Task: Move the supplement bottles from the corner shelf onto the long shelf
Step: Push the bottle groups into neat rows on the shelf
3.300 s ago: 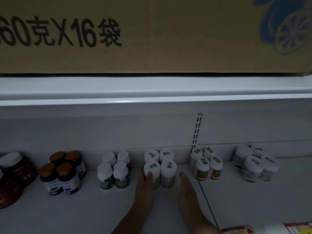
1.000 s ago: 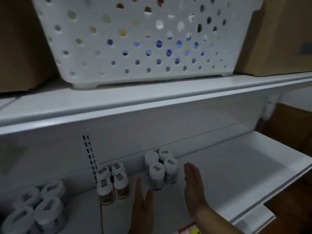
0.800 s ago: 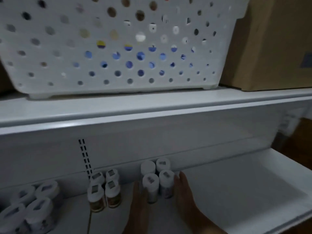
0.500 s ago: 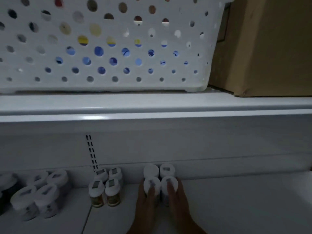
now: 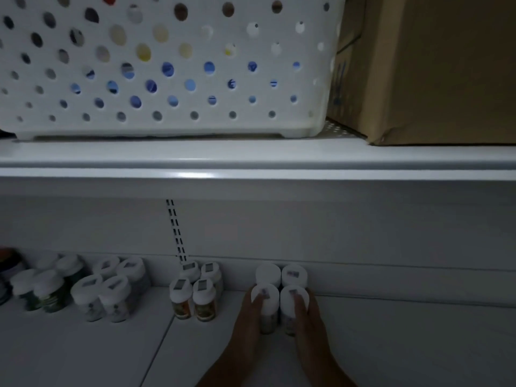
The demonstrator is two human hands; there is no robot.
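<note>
Four white-capped supplement bottles stand in a tight square on the white long shelf (image 5: 405, 347), against its back wall. The front pair (image 5: 271, 312) is between my hands; the rear pair (image 5: 282, 272) stands right behind. My left hand (image 5: 248, 319) lies flat against the left front bottle, fingertips up on its cap. My right hand (image 5: 311, 322) lies the same way against the right front bottle. Both hands have straight fingers and press the pair from either side. The lower parts of the bottles are partly hidden by my fingers.
To the left along the shelf stand more bottle groups: small ones with orange labels (image 5: 192, 297), wider white ones (image 5: 109, 289) and green-labelled ones (image 5: 44, 286). The upper shelf (image 5: 251, 166) carries a white perforated basket (image 5: 167, 65) and a cardboard box (image 5: 432, 65).
My hands came in from flanking the group of four to touching the front two bottles, fingertips on the caps. The view swung left to face the shelf squarely.
</note>
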